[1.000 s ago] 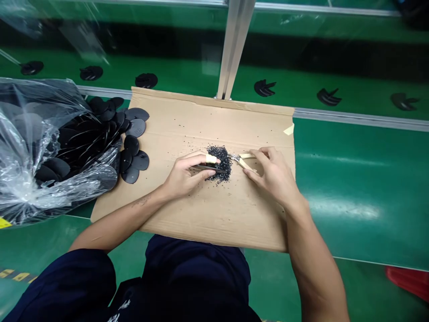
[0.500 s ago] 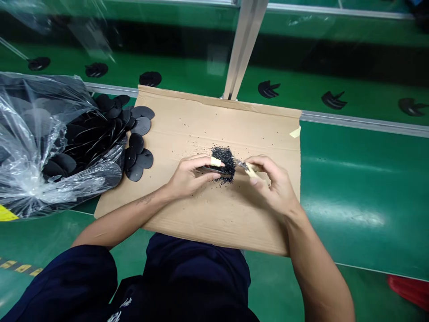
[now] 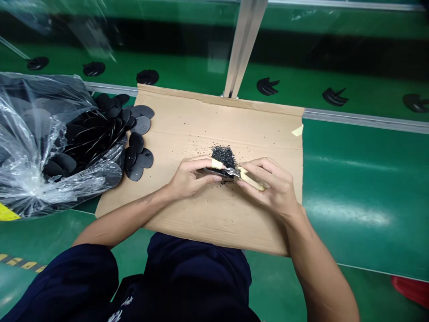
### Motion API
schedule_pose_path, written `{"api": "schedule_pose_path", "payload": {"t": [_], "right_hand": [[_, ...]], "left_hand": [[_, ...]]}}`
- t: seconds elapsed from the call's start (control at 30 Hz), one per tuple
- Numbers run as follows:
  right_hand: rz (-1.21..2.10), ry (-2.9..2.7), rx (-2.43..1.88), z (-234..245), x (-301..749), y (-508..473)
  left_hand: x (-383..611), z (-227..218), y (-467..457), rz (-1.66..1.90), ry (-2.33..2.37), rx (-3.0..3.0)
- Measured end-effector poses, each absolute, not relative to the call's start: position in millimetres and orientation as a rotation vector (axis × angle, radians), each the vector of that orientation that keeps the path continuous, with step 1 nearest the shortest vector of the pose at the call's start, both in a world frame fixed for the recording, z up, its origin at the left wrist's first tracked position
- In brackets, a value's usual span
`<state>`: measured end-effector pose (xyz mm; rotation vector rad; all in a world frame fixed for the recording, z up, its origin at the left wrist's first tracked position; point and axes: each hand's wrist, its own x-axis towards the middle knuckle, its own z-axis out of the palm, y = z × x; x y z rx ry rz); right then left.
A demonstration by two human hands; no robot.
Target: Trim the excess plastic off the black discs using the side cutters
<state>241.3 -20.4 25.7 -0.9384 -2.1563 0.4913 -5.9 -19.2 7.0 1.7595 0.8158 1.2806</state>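
My left hand point(image 3: 191, 176) grips a thin black plastic disc point(image 3: 214, 172), seen nearly edge-on, and a strip of pale tape point(image 3: 216, 164) wraps one finger. My right hand point(image 3: 271, 188) holds small cutting pliers point(image 3: 250, 179) with tan handles, their metal jaws at the disc's edge. Both hands sit over a heap of black plastic trimmings point(image 3: 223, 156) on a cardboard sheet point(image 3: 201, 120). The disc hides the heap's lower part. Several black discs point(image 3: 140, 156) lie at the sheet's left edge, spilling from a clear plastic bag point(image 3: 36, 134).
The cardboard rests on a green bench, and loose black specks dot it. Behind it stand a metal upright point(image 3: 244, 44) and a metal rail point(image 3: 365, 120). Several black notched pieces point(image 3: 267, 86) lie in a row on green beyond. A red object point(image 3: 410, 290) sits at lower right.
My hands have come closer together. The pliers have moved left, from beside the heap to the disc's edge, and the disc now lies across the heap's lower part.
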Motion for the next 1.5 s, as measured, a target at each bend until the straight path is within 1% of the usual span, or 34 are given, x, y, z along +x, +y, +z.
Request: {"api": "schedule_pose_path", "payload": {"t": [0.3, 0.57, 0.73, 0.83, 0.97, 1.07, 1.2, 1.37, 1.43, 1.5], "right_hand": [[0.387, -2.219, -0.973, 30.4, 239.6, -24.3], [0.427, -2.162, -0.988, 29.1, 235.4, -24.8], [0.237, -2.239, -1.047, 22.8, 234.7, -18.9], [0.199, -2.276, -1.044, 20.7, 233.6, -18.5], [0.249, -2.254, -1.065, 20.9, 232.9, -20.1], [0.324, -2.174, -1.110, 23.4, 233.6, -21.0], [0.510, -2.056, -1.121, 29.0, 233.3, -22.2], [0.780, -2.074, -0.958, 32.1, 229.2, -25.0], [0.779, -2.111, -0.907, 29.9, 227.5, -26.3], [0.691, -2.136, -0.883, 26.6, 226.5, -27.2]], "left_hand": [[-4.8, 6.8, -20.8, 1.236, 0.864, 1.736], [-5.2, 10.6, -22.1, 1.253, 0.889, 1.792], [-6.5, 9.6, -21.8, 1.261, 0.918, 1.932], [-7.3, 7.3, -19.7, 1.238, 0.911, 2.080], [-12.0, 6.4, -16.0, 1.239, 0.979, 2.287], [-16.5, 9.9, -14.5, 1.262, 1.081, 2.299], [-18.0, 13.9, -14.5, 1.329, 1.121, 2.044], [-10.7, 7.2, -16.8, 1.406, 1.079, 1.606], [-8.2, 4.3, -18.2, 1.376, 1.063, 1.557], [-7.4, 3.5, -19.3, 1.304, 1.064, 1.630]]}}
